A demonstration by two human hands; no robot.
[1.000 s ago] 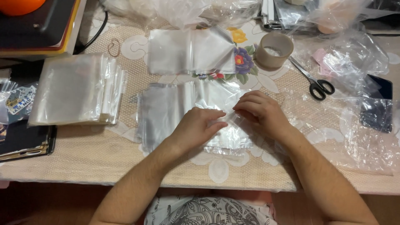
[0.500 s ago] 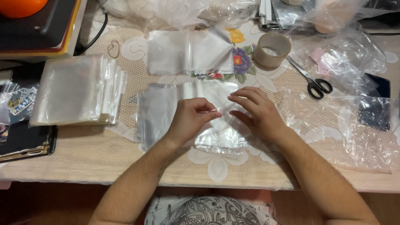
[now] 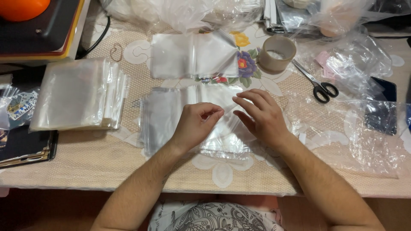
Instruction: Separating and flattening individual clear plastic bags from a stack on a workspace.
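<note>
- Centre of the table (image 3: 77, 171): clear bags (image 3: 171, 115) lie stacked.
- Your left hand (image 3: 198, 125) now pinches the top bag, fingers curled narrow.
- Your right hand (image 3: 262, 114) has lifted slightly, fingers spread loosely over the stack.

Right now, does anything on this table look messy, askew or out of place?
Mostly tidy: three piles of clear bags lie flat. The odd spot is the right side, where crumpled plastic film sprawls loose over a dark phone-like object. The open scissors lie askew beside the tape roll.

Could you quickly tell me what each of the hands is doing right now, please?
Left hand: fingers pinched shut on the clear plastic bag.
Right hand: open, fingers spread, resting on the same bag.
</note>
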